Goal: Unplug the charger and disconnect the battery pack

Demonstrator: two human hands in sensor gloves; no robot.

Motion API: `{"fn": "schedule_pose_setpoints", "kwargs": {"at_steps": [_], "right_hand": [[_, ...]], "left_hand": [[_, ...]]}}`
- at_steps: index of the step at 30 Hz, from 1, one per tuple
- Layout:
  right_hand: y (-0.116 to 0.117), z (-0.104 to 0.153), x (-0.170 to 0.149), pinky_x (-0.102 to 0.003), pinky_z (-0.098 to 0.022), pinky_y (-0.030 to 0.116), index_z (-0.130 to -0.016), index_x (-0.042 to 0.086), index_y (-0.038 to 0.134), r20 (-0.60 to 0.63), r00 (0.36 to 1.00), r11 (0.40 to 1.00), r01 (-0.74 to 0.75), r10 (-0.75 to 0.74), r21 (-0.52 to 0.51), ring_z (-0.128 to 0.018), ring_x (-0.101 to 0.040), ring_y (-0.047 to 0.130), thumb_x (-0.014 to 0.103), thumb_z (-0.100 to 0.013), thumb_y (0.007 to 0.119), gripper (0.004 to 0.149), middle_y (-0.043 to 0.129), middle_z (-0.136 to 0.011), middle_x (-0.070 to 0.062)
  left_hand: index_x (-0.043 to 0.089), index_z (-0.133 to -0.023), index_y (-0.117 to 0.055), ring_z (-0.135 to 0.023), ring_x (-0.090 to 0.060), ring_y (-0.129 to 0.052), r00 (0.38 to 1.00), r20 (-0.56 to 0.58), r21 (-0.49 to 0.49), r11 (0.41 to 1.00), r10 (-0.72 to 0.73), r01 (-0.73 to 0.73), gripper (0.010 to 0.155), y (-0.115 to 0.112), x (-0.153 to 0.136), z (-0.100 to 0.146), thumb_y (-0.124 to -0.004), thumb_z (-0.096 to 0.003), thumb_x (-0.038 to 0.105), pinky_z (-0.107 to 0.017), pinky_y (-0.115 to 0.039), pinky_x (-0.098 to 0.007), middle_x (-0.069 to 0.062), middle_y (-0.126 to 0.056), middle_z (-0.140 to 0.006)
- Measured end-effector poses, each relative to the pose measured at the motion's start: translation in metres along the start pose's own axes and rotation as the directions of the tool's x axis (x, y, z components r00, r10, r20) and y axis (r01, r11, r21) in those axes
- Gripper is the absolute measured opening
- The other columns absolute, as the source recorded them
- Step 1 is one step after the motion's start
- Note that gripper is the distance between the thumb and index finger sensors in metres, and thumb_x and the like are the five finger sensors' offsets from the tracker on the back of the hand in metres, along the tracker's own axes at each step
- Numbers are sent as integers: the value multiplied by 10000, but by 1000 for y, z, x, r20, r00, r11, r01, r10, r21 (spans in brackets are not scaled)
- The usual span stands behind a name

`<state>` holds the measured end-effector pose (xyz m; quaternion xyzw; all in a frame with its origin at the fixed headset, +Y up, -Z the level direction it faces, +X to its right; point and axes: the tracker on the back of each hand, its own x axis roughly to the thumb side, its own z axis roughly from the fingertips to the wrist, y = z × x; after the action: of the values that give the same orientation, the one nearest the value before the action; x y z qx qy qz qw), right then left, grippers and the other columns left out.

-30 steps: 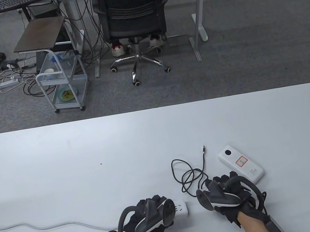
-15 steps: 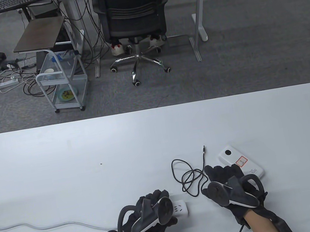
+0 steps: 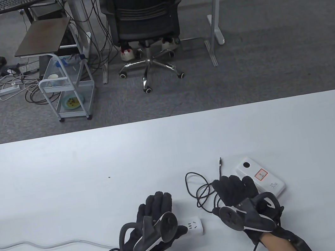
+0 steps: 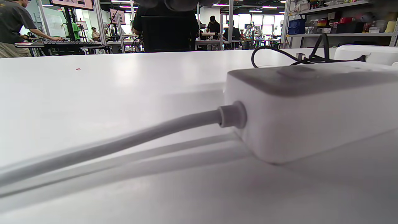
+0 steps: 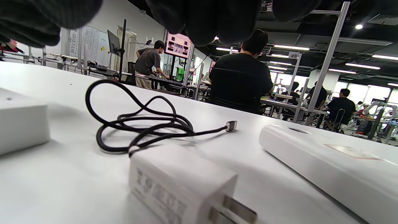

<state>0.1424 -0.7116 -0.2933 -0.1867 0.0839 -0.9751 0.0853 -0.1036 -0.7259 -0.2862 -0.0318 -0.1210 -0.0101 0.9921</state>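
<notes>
Both hands were seen to have been opened and flattened since the earlier pictures, where they had been curled near the socket and the cable. The left hand (image 3: 153,221) was laid palm-down on the table (image 3: 67,180) with its fingers spread, overlapping the near end of the white power strip (image 3: 194,225); nothing was gripped by it. The right hand (image 3: 238,197) was likewise stretched out flat, fingers extended over the coiled black cable (image 3: 203,193), and nothing was held in it either, as far as could be told from above.

In the right wrist view the white charger (image 5: 182,183) was shown lying on its side on the table, its two prongs bare and pointing away from the strip, so the unplugging was judged to have been done. The cable's free plug (image 5: 231,125) was seen lying loose on the table, just beside but apart from the white battery pack (image 5: 326,165), so the disconnection was judged done as well. In the table view the battery pack was found to the right of the right hand, near the cable's tip.

Little, if anything, was judged to be left of the task beyond the hands being drawn away.
</notes>
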Motion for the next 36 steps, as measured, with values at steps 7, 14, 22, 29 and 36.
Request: {"fn": "schedule_pose_setpoints", "kwargs": {"at_steps": [7, 14, 22, 29, 36], "right_hand": [[9, 1, 1, -696, -695, 519, -1146, 203, 443, 2, 999, 998, -47, 47, 40, -1031, -426, 599, 626, -497, 534, 781, 507, -1200, -139], [13, 0, -2, -696, -696, 520, -1145, 197, 446, -6, 999, 998, -35, 35, 53, -1031, -430, 598, 626, -495, 542, 785, 508, -1198, -144], [19, -2, 2, -693, -697, 522, -1143, 200, 448, 19, 998, 995, -63, 62, 75, -1030, -428, 601, 626, -495, 548, 783, 511, -1198, -140], [17, -2, 4, -691, -696, 526, -1143, 199, 448, 32, 997, 995, -74, 72, 71, -1028, -425, 607, 626, -495, 551, 782, 511, -1198, -137], [17, -1, 5, -690, -697, 528, -1141, 202, 452, 33, 997, 994, -78, 76, 79, -1028, -422, 609, 625, -496, 555, 778, 514, -1197, -137]], "left_hand": [[289, -1202, -293, -1221, -300, -530, 1000, -11, -31, 999, -8, 7, 1020, -2, -3, -1, -565, -377, 825, -885, -523, -506, -40, -392, -1287], [280, -1204, -240, -1230, -317, -493, 999, -33, -6, 999, -37, 37, 1046, -2, -7, -3, -524, -370, 844, -887, -515, -519, -52, -342, -1296], [274, -1204, -246, -1228, -324, -485, 998, -37, -27, 998, -51, 50, 1039, -5, -8, -3, -518, -377, 841, -885, -512, -527, -55, -346, -1294], [279, -1203, -245, -1231, -322, -482, 998, -20, -32, 998, -53, 53, 1034, -6, -1, -2, -521, -378, 837, -887, -513, -525, -49, -344, -1296], [281, -1203, -247, -1230, -324, -484, 999, -15, -33, 998, -50, 49, 1032, -6, -1, -2, -521, -377, 836, -886, -514, -527, -51, -344, -1296]]}}
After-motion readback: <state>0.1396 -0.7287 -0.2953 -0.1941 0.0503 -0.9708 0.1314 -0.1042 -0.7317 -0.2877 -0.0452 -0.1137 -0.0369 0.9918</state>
